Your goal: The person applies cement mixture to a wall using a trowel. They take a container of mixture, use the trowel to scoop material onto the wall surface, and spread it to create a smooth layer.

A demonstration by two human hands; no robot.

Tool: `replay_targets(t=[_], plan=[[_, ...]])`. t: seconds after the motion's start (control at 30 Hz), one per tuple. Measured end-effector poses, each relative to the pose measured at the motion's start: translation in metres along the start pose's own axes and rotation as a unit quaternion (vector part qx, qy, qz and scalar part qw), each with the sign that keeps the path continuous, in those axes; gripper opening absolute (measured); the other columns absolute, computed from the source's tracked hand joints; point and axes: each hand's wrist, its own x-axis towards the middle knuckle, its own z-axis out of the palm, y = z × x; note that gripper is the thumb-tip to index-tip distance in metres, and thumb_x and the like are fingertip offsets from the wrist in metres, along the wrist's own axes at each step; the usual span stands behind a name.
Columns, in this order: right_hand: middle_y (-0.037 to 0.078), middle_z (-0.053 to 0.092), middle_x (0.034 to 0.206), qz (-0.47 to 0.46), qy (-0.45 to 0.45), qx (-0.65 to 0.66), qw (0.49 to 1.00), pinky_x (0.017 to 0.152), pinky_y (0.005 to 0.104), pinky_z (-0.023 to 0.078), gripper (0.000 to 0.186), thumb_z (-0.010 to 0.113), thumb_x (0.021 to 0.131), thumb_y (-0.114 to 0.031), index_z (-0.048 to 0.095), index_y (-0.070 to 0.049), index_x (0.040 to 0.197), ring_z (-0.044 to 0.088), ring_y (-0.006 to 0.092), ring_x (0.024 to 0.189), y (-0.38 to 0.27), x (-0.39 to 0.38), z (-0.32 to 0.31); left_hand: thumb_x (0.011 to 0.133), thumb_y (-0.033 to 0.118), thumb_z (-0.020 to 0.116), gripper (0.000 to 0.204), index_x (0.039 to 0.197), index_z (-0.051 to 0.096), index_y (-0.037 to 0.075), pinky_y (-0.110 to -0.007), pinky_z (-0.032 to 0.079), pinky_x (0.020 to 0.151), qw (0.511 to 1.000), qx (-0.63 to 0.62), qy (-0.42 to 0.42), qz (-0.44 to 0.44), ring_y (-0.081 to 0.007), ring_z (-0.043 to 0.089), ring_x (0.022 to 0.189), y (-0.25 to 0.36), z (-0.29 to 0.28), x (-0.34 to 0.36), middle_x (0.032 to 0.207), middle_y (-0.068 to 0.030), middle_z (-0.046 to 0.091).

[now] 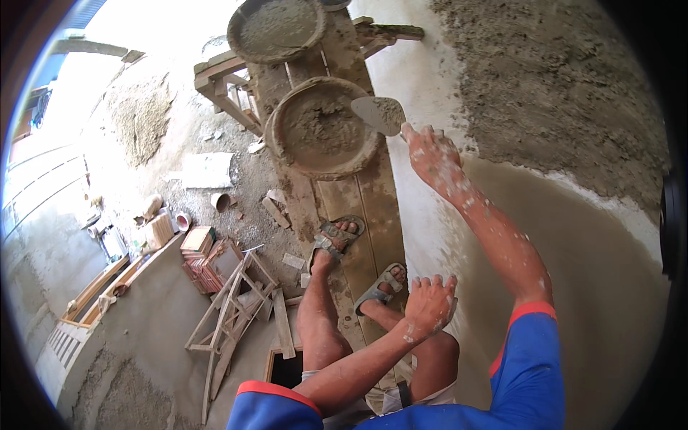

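Note:
My right hand (pixel 433 161), spotted with mortar, is closed round the handle of a trowel (pixel 369 111). The rounded blade carries some grey mortar and hangs over the right rim of a round, mortar-caked basin (pixel 276 140). Wet mortar (pixel 322 129) fills part of that basin, which sits on the wooden planks. Lower down, my left hand (pixel 428 307) is held out above my right knee, palm turned down and empty as far as I see. Its fingers are slightly bent and apart.
My sandalled feet stand on the plank platform (pixel 380 208). A second mortar basin (pixel 276 29) lies farther along it. On the right is a wall with smooth wet plaster (pixel 559 287) and a rough patch (pixel 559 93). Below left are a wooden frame (pixel 233 308) and stacked tiles (pixel 211 265).

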Motion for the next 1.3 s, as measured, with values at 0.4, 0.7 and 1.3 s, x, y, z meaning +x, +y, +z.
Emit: replay_targets(t=[0.4, 0.7, 1.3], plan=[[0.017, 0.065, 0.098, -0.069, -0.041, 0.313, 0.946, 0.086, 0.0507, 0.048, 0.029, 0.057, 0.082, -0.018, 0.059, -0.006, 0.108, 0.061, 0.0432, 0.094, -0.09, 0.047, 0.096, 0.09, 0.027, 0.058, 0.049, 0.132, 0.044, 0.005, -0.046, 0.04, 0.087, 0.997, -0.049, 0.018, -0.048, -0.0325, 0.058, 0.092, -0.026, -0.023, -0.018, 0.1, -0.0157, 0.059], [0.025, 0.066, 0.085, 0.054, -0.045, 0.373, 0.925, 0.073, 0.0519, 0.051, 0.036, 0.059, 0.081, -0.019, 0.054, -0.009, 0.115, 0.064, 0.0426, 0.083, -0.066, 0.022, 0.08, 0.09, 0.028, 0.057, 0.051, 0.134, 0.045, 0.006, -0.046, 0.04, 0.089, 0.998, -0.053, 0.005, -0.044, -0.0334, 0.058, 0.094, -0.03, -0.022, -0.017, 0.101, -0.0172, 0.059], [0.015, 0.064, 0.093, 0.042, 0.023, 0.454, 0.89, 0.075, 0.0403, 0.051, 0.039, 0.072, 0.076, -0.017, 0.058, -0.004, 0.111, 0.065, 0.0294, 0.082, 0.069, -0.164, -0.207, 0.084, 0.029, 0.063, 0.054, 0.128, 0.047, 0.002, -0.046, 0.045, 0.085, 0.997, 0.059, 0.046, 0.029, -0.0388, 0.06, 0.096, -0.025, -0.004, 0.018, 0.102, -0.0219, 0.06]])
